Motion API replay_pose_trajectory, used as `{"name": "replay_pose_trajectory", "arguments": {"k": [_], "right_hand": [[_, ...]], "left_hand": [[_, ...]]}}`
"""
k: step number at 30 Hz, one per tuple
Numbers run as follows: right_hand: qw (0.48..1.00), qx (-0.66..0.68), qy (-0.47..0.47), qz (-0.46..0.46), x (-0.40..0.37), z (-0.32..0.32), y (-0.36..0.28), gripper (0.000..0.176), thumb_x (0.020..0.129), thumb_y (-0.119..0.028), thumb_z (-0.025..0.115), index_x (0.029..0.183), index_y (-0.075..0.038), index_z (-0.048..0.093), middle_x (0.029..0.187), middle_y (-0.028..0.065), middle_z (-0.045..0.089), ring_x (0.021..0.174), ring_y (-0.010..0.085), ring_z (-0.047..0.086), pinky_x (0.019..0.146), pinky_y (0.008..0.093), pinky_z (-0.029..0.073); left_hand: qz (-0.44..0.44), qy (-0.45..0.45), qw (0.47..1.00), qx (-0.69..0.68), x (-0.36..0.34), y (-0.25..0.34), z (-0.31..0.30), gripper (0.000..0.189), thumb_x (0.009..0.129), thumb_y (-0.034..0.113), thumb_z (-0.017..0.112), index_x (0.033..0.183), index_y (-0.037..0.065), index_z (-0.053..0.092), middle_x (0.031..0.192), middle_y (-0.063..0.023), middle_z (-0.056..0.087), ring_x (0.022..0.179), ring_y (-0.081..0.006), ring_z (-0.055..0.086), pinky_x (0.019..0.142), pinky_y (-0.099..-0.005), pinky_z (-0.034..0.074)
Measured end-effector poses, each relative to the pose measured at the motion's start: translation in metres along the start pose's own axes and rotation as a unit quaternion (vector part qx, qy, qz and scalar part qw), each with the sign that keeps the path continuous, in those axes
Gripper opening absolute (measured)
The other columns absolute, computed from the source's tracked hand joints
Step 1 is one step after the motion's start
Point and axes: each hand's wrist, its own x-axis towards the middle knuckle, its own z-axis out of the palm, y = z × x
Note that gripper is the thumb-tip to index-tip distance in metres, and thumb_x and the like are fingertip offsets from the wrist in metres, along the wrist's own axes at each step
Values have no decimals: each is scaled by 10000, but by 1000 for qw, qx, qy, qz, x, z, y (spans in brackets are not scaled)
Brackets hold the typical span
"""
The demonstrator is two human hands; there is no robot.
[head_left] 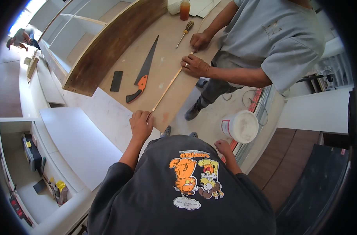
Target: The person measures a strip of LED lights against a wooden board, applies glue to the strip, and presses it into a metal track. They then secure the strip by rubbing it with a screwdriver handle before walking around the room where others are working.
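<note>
My left hand (141, 124) pinches the near end of a thin, wood-coloured strip (167, 89) that lies along the edge of the brown board (121, 62). The far part of the strip is held by the two hands (196, 65) of a person standing across from me. My right hand (224, 147) hangs at my side with its fingers curled in, apart from the board, and nothing shows in it. Left of the strip lies a handsaw (144, 70) with an orange and black handle. Beside the saw is a dark flat rectangular piece (116, 81).
A screwdriver (185, 34) and a jar of orange-brown liquid (184, 10) are at the board's far end. A curved wooden panel (115, 37) stands along its left side. A white bucket (244, 126) sits on the floor to my right. Another person (22, 38) crouches far left.
</note>
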Motion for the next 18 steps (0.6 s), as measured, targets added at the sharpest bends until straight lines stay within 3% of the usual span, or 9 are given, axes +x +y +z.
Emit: {"name": "replay_pose_trajectory", "arguments": {"k": [3,6,8,13,16,18], "right_hand": [[999,10,-1,-34,18,-2,-10,304,813,-282,643,872,13,684,776,164,680,727,281,657,699,375,509],[998,55,5,-35,30,-6,-14,276,816,-252,652,859,20,683,704,140,660,639,220,644,632,343,506],[997,74,7,-33,36,-10,-12,269,815,-242,655,855,23,682,686,132,653,620,203,641,613,333,504],[994,108,-19,22,46,-11,48,229,793,-205,659,891,1,687,714,128,664,660,212,658,625,342,506],[962,-148,-24,-230,66,-4,131,188,749,-166,664,888,-43,698,764,125,678,718,227,669,653,358,508],[908,-318,-70,-263,51,-18,119,168,728,-152,663,866,-64,704,808,133,684,766,246,672,680,372,510]], "left_hand": [[-4,-19,999,37,6,1,13,183,782,211,675,929,104,664,950,-65,586,969,-275,536,797,-422,385],[-64,-44,997,23,11,-4,25,169,788,218,669,916,107,673,934,-60,590,958,-275,541,801,-420,390],[-58,-42,997,26,13,-3,27,157,799,224,659,901,107,682,934,-58,596,957,-276,545,806,-424,394],[-78,-52,994,58,16,6,29,145,821,222,635,878,104,696,938,-57,609,954,-276,555,816,-436,399],[-72,-41,994,69,14,7,32,142,826,213,627,882,105,698,940,-53,612,952,-274,559,814,-437,399],[-63,-25,995,80,12,6,36,139,827,210,624,883,106,697,940,-49,611,951,-269,558,811,-434,399]]}}
